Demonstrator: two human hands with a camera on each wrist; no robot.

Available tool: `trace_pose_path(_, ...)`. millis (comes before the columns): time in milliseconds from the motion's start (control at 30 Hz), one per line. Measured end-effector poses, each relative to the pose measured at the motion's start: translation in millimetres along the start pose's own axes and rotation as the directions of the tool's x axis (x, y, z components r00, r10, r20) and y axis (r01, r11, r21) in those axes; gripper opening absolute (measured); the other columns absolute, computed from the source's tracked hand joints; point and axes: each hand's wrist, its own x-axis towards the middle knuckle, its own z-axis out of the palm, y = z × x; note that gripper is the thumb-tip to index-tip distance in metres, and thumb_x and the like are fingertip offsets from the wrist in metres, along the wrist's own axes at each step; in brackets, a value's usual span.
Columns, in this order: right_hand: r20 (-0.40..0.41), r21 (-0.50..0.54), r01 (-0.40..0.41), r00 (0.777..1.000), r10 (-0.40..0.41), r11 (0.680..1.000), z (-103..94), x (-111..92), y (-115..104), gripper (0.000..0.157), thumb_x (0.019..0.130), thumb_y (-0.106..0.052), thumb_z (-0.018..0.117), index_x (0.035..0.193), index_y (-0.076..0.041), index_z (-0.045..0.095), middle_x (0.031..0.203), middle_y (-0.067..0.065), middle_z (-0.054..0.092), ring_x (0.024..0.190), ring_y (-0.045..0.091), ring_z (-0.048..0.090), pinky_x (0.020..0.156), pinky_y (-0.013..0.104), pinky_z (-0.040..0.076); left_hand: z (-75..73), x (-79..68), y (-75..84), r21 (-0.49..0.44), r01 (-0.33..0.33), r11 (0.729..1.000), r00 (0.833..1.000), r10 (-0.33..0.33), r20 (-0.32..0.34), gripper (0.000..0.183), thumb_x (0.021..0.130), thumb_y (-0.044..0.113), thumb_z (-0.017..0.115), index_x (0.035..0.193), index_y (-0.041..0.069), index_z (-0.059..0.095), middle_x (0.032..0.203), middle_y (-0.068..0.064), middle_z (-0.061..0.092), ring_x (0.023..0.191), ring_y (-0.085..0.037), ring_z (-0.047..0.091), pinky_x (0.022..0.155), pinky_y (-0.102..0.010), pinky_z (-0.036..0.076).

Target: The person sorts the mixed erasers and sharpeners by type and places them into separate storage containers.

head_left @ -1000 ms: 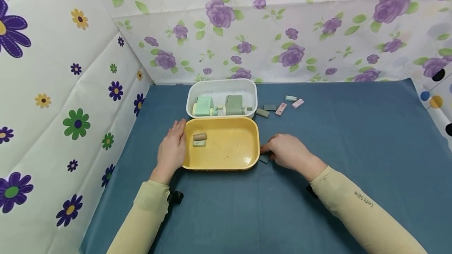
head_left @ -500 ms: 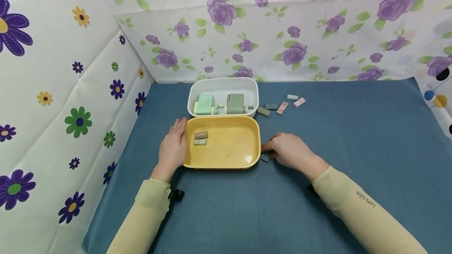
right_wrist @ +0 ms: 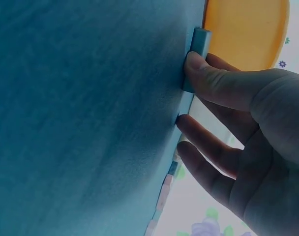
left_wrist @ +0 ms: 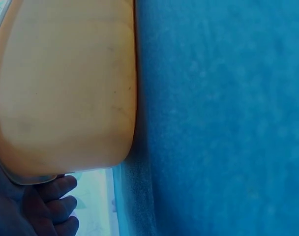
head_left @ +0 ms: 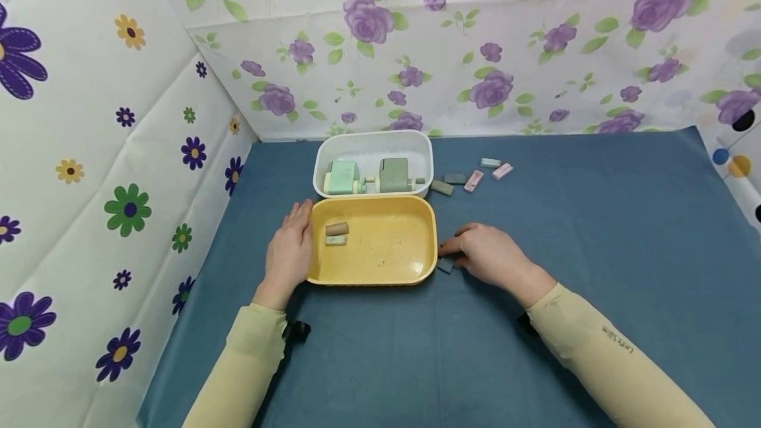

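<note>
While low by yellow tray [head_left: 386,249], right fingers [head_left: 453,244] around dark block [right_wrist: 201,42].

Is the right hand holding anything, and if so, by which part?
Yes: the right hand pinches a dark blue-grey block around the middle of its length.

dark block [head_left: 446,266] partly covered by right hand [head_left: 490,255], sleeves [head_left: 618,355] cut off

At three o'clock in the right wrist view, the right hand [right_wrist: 257,147] pinched a dark block [right_wrist: 201,42] at one. Beyond it, at two, lay a yellow tray [right_wrist: 245,34]. Blue cloth [right_wrist: 80,118] spread across nine o'clock, two pink blocks [right_wrist: 163,192] sat near six, and a flowered sheet [right_wrist: 198,206] showed at five.
</note>
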Motion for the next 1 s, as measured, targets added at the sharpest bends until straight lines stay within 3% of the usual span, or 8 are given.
trace_pose_path(1000, 0.009, 0.015, -0.015, 1.000, 0.015, 1.000, 0.4, -0.4, -1.2, 0.041, 0.086, -0.001, 0.088, 0.122, -0.021, 0.083, 0.119, 0.004, 0.078, 0.118, 0.034, 0.069, 0.094, 0.054, 0.062, -0.8, 1.0, 0.4, 0.008, 0.019, 1.000, 1.000, -0.020, 0.025, 0.049, 0.116, 0.012, 0.043, 0.164, 0.000, 0.039, 0.166, -0.016, 0.043, 0.159, -0.032, 0.032, 0.131, -0.050, 0.023)
